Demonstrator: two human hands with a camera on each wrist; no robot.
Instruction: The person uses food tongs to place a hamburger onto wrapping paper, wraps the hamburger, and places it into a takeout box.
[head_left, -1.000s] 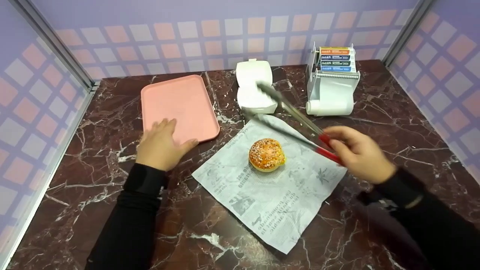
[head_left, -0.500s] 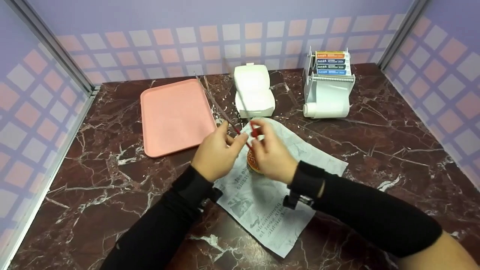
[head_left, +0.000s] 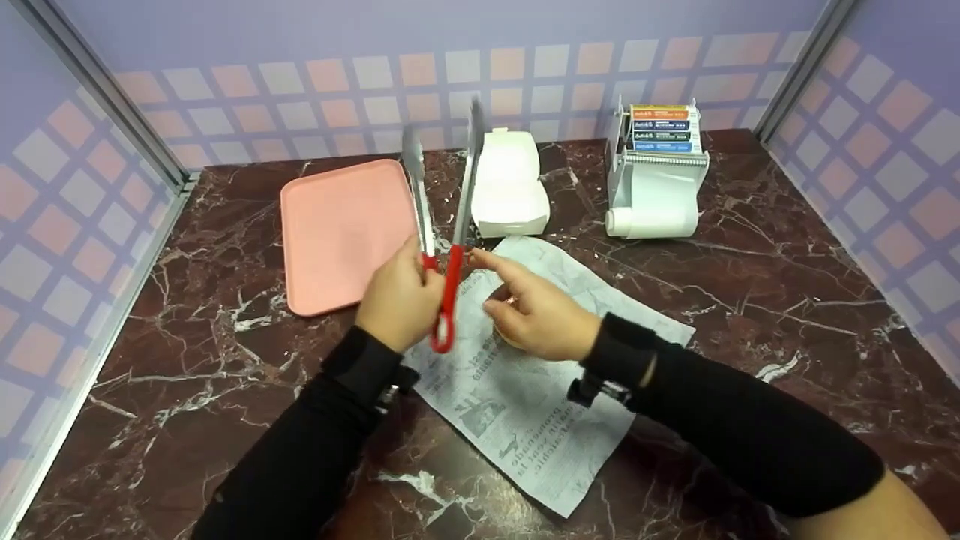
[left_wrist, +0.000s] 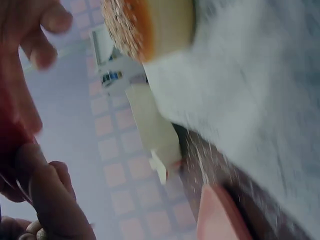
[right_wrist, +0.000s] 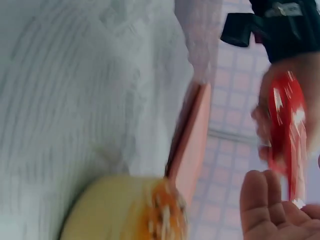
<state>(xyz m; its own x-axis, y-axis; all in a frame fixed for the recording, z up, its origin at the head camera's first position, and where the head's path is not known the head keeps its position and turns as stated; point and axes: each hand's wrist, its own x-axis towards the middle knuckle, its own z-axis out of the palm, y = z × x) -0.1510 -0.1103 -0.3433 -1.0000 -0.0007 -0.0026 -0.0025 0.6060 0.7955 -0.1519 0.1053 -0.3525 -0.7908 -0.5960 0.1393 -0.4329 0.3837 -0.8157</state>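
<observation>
Here are the tongs [head_left: 453,289], gripped by the left hand [head_left: 401,296]: thumb on the red handle, fingers curled round, metal arms spread and tips toward the patterned wall [head_left: 420,75]. Alongside, the right hand [head_left: 544,319] has its index finger reaching out just beside the handle, thumb apart from it; whether that fingertip touches, I can't tell. And that hand is what stands in the way, covering most of the seeded burger [left_wrist: 150,27] from above! The left wrist view gives it away: sitting on the printed paper sheet [head_left: 525,427]. The sheet lies flat, one corner up near the white box [head_left: 512,214]. One arm of the tongs cuts across the box's left edge, the other overlaps the right edge of the pink tray [head_left: 337,240].

On to the containers: the box stands open, lid back, pale inside showing. The tray lies flat, raised rim all round. Over at the right rear, the dispenser [head_left: 619,176] carries a stack of coloured labelled packs above a white roll [head_left: 652,221], all on the dark marbled countertop [head_left: 780,277].
</observation>
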